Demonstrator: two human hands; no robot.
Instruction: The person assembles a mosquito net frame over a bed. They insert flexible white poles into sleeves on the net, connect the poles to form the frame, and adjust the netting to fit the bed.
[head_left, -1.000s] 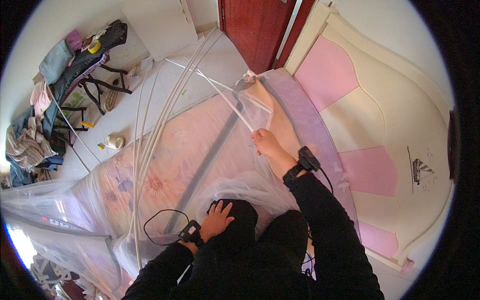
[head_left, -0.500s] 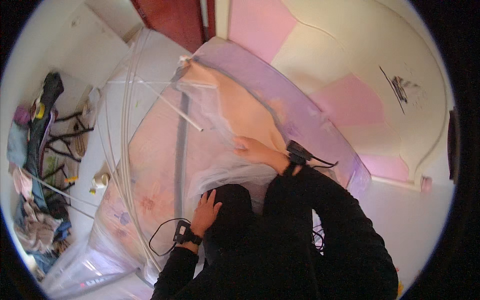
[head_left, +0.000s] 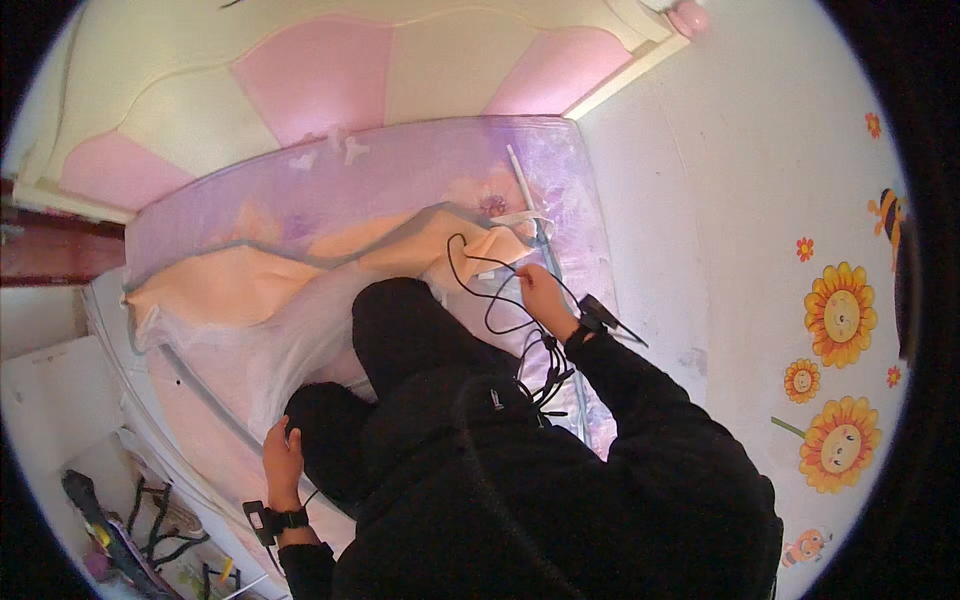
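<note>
where right hand (head_left: 537,291) grips, white pole (head_left: 528,205) beyond

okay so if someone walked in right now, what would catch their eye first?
Probably the pink and cream padded headboard across the top, and the sunflower stickers on the white wall at right. In the middle, the right hand grips sheer netting spread over the purple mattress.
</note>
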